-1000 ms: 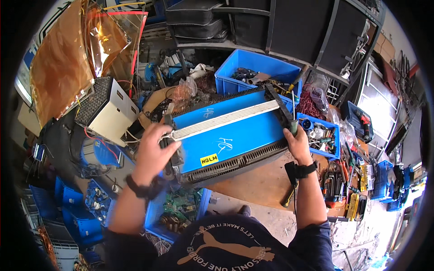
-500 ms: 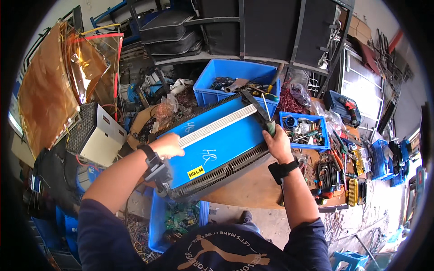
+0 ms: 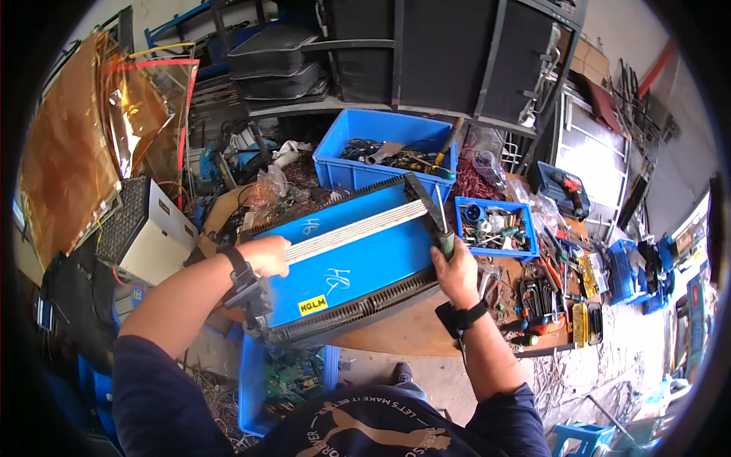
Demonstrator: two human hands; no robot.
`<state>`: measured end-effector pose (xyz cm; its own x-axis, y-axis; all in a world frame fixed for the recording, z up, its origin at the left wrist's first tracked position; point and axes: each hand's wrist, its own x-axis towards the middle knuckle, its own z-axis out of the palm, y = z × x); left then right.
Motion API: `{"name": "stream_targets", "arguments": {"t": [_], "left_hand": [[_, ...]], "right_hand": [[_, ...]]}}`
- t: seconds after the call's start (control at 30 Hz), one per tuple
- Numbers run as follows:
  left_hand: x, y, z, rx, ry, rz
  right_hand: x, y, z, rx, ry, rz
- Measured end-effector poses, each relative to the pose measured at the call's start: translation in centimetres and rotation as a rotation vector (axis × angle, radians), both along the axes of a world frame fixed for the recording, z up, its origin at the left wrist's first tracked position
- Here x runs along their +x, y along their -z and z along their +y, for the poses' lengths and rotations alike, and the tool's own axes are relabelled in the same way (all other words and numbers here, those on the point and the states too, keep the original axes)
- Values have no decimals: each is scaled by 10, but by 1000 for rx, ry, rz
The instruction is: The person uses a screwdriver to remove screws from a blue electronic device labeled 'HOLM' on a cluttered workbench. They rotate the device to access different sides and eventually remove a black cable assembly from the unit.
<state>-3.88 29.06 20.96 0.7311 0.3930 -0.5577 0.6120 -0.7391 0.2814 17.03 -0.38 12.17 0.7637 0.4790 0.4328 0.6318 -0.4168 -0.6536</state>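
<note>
A large box-shaped unit [image 3: 373, 263] with a blue top and dark finned sides lies slanted over the table. A pale ribbed strip [image 3: 346, 232] runs lengthwise across its top. My left hand [image 3: 265, 256] is closed around the strip's left end, the fingers partly hidden. In my right hand [image 3: 457, 270] is a screwdriver [image 3: 447, 242], gripped by its green handle with the shaft pointing up and away. It stands beside the dark end bracket [image 3: 425, 199] at the unit's right end. Whether its handle touches the unit, I cannot tell.
Behind the unit stands a blue bin [image 3: 343, 171] of cables and tools. A shallow blue tray [image 3: 495, 254] of small parts is to the right, near hand tools [image 3: 544, 297]. Below the table, a blue bin [image 3: 331, 373] contains green circuit boards. A metal case [image 3: 145, 228] stands left.
The whole view has shifted slightly. My left thumb, stretched out along the strip before, is now drawn in. My right hand keeps its hold on the screwdriver.
</note>
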Motion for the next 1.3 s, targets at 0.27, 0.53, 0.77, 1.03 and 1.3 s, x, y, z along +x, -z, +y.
{"name": "stream_targets", "arguments": {"t": [0.27,0.53,0.77,1.03,1.3], "left_hand": [[-23,13,6,166,107,-5],[-23,9,-9,235,88,-59],[-54,11,-2,144,4,-95],[-79,11,-6,165,-208,-17],[-69,20,9,180,-297,-76]], "right_hand": [[-75,3,-24,91,86,-36],[-71,5,-28,-15,110,-29],[-57,0,3,-11,-9,-20],[-38,4,49,42,-112,-90],[11,4,96,63,-204,-77]]}}
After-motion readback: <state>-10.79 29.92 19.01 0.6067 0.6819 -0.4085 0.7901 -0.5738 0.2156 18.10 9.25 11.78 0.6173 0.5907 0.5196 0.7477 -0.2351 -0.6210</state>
